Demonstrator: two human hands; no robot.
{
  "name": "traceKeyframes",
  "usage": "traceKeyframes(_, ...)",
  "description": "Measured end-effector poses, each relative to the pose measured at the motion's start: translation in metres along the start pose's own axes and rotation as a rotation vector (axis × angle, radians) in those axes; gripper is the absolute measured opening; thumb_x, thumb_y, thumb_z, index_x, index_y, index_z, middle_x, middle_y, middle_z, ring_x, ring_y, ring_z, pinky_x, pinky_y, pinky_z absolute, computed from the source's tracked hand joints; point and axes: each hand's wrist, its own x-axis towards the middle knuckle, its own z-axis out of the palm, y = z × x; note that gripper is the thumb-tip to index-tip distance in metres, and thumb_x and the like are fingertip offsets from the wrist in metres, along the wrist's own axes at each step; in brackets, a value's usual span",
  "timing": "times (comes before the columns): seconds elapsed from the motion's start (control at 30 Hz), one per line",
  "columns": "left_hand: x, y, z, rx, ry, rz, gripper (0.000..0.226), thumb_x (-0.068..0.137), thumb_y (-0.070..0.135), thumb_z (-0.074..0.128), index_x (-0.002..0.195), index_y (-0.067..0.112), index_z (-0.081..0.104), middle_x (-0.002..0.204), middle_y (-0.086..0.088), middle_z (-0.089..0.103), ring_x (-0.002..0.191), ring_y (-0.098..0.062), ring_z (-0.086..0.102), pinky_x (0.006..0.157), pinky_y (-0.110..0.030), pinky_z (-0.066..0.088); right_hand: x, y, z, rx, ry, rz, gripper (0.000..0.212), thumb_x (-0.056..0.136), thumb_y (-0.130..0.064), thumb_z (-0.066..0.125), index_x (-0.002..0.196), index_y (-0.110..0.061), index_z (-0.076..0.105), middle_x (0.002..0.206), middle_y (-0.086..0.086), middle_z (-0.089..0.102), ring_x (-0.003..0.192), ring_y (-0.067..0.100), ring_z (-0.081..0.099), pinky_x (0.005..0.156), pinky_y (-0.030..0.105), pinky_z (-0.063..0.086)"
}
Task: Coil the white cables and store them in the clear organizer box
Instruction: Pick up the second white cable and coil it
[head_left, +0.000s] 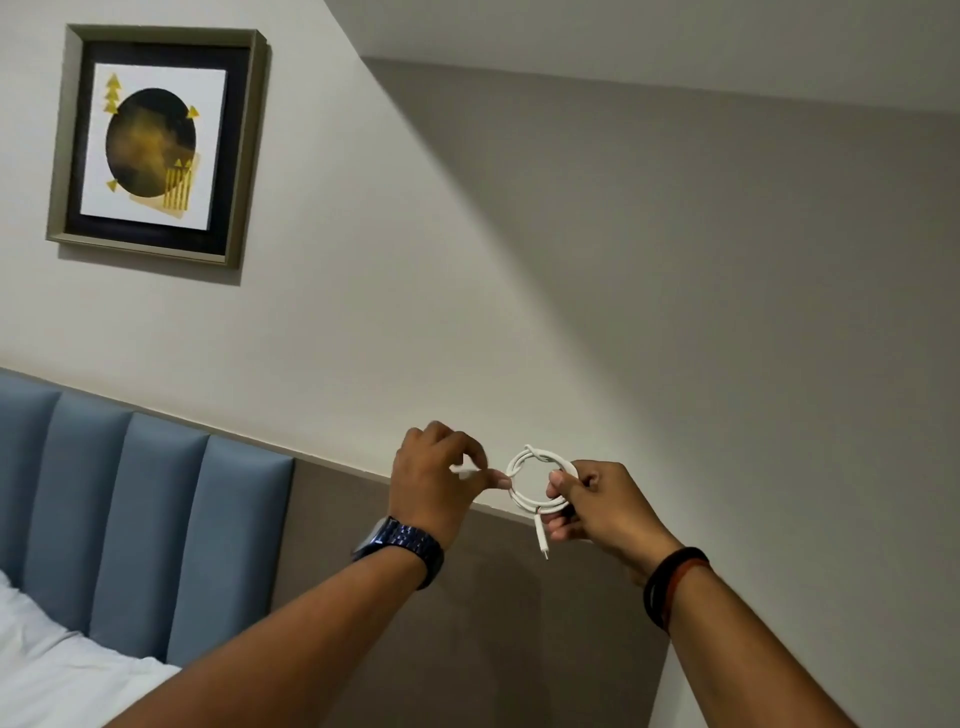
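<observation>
At the far lower left of the frame a patch of white bed linen (47, 660) shows, and above it a blue padded headboard with vertical channels (130, 525) runs up against the pale wall. In the upper left hangs a square framed print with a dark circle and gold triangles on white (156, 145).

Moving toward the centre, a bare forearm rises from the bottom edge, wearing a dark blue metal-link wristwatch (402, 548). Its left hand (441, 480) is raised in front of the wall, thumb and forefinger pinched together on a short white end of the cable at the left edge of the loop; the other fingers curl loosely.

Just right of that pinch, between the two hands, is the thin white charging cable wound into a small round coil (537, 480), held up in the air at lower centre of the frame. One plug end hangs straight down from the bottom of the coil.

On the right side of the coil, the right hand (597, 506) grips the bundled turns, fingers closed around the loop's right and lower part. Dark and reddish-brown bands (670, 584) circle that wrist, and the forearm runs off toward the lower right corner.

The clear organizer box is out of view.
</observation>
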Motion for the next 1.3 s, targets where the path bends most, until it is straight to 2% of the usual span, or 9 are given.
traceKeyframes(0.13, 0.000, 0.000, 0.000, -0.054, -0.021, -0.083, 0.023, 0.063, 0.042, 0.080, 0.064, 0.022, 0.070, 0.054, 0.015, 0.058, 0.055, -0.008, 0.055, 0.052, -0.021, 0.042, 0.003, -0.003, 0.002, 0.066, 0.016, -0.018, 0.026, 0.096, -0.011, 0.049, 0.077, 0.002, 0.060, 0.058, 0.013, 0.063, 0.043, 0.015, 0.061, 0.045, 0.023, 0.053)
traceKeyframes(0.27, -0.004, 0.005, 0.005, -0.087, -0.042, -0.098, 0.008, 0.081, 0.025, 0.070, 0.083, 0.019, 0.075, 0.077, 0.003, 0.075, 0.070, -0.014, 0.067, 0.066, -0.025, 0.052, 0.004, -0.004, 0.001, 0.077, 0.007, -0.024, 0.025, 0.096, -0.012, 0.049, 0.078, 0.003, 0.061, 0.059, 0.013, 0.062, 0.043, 0.013, 0.061, 0.045, 0.023, 0.052)
traceKeyframes(0.37, -0.004, 0.013, 0.005, -0.008, -0.143, -0.043, 0.016, 0.085, 0.017, 0.055, 0.081, 0.020, 0.070, 0.073, 0.002, 0.071, 0.065, -0.017, 0.063, 0.061, -0.029, 0.051, 0.003, -0.005, 0.003, 0.034, -0.011, -0.034, 0.025, 0.096, -0.012, 0.050, 0.079, 0.003, 0.061, 0.059, 0.013, 0.063, 0.045, 0.016, 0.061, 0.045, 0.022, 0.052)
traceKeyframes(0.57, 0.000, 0.032, 0.003, 0.207, -0.344, 0.127, 0.026, 0.084, 0.030, 0.038, 0.078, 0.015, 0.059, 0.072, -0.001, 0.063, 0.063, -0.022, 0.055, 0.055, -0.033, 0.044, 0.005, 0.000, -0.001, -0.036, 0.053, 0.004, 0.026, 0.095, -0.015, 0.052, 0.085, 0.007, 0.063, 0.066, 0.016, 0.063, 0.053, 0.026, 0.063, 0.049, 0.027, 0.055)
traceKeyframes(0.77, -0.010, 0.024, 0.001, 0.007, -0.417, 0.072, 0.049, 0.075, 0.044, 0.051, 0.123, 0.031, 0.055, 0.103, 0.014, 0.068, 0.071, -0.003, 0.064, 0.074, -0.029, 0.056, 0.006, 0.007, -0.007, -0.061, 0.109, 0.048, 0.026, 0.095, -0.015, 0.052, 0.085, 0.006, 0.064, 0.070, 0.019, 0.069, 0.053, 0.025, 0.067, 0.053, 0.030, 0.057)
traceKeyframes(0.87, -0.009, 0.028, 0.005, -0.173, -0.398, -0.112, 0.040, 0.070, 0.052, 0.068, 0.106, 0.035, 0.067, 0.084, 0.019, 0.071, 0.070, 0.001, 0.066, 0.072, -0.027, 0.056, 0.008, 0.009, -0.007, -0.069, 0.128, 0.055, 0.024, 0.094, -0.016, 0.052, 0.084, 0.002, 0.065, 0.074, 0.018, 0.071, 0.057, 0.028, 0.070, 0.059, 0.036, 0.060)
traceKeyframes(1.07, -0.008, 0.035, 0.010, -0.450, -0.393, -0.443, 0.019, 0.070, 0.016, 0.078, 0.088, 0.014, 0.075, 0.077, -0.002, 0.075, 0.071, -0.016, 0.072, 0.072, -0.039, 0.060, 0.012, 0.013, -0.006, -0.111, 0.195, 0.056, 0.025, 0.092, -0.015, 0.054, 0.074, -0.001, 0.064, 0.062, 0.014, 0.069, 0.051, 0.029, 0.070, 0.060, 0.040, 0.061)
traceKeyframes(1.2, -0.011, 0.045, 0.013, -0.353, -0.371, -0.470, 0.026, 0.056, 0.025, 0.088, 0.076, 0.015, 0.075, 0.072, -0.004, 0.075, 0.071, -0.019, 0.072, 0.070, -0.037, 0.060, 0.013, 0.014, -0.002, -0.210, 0.236, 0.034, 0.024, 0.091, -0.017, 0.054, 0.073, -0.007, 0.065, 0.071, 0.013, 0.072, 0.055, 0.026, 0.071, 0.061, 0.038, 0.061)
traceKeyframes(1.3, -0.006, 0.047, 0.012, -0.210, -0.405, -0.412, 0.022, 0.063, 0.009, 0.079, 0.084, 0.015, 0.075, 0.074, -0.005, 0.075, 0.069, -0.021, 0.071, 0.069, -0.036, 0.060, 0.014, 0.014, 0.000, -0.200, 0.239, 0.026, 0.024, 0.092, -0.015, 0.053, 0.072, -0.007, 0.062, 0.062, 0.010, 0.069, 0.044, 0.020, 0.067, 0.043, 0.023, 0.053)
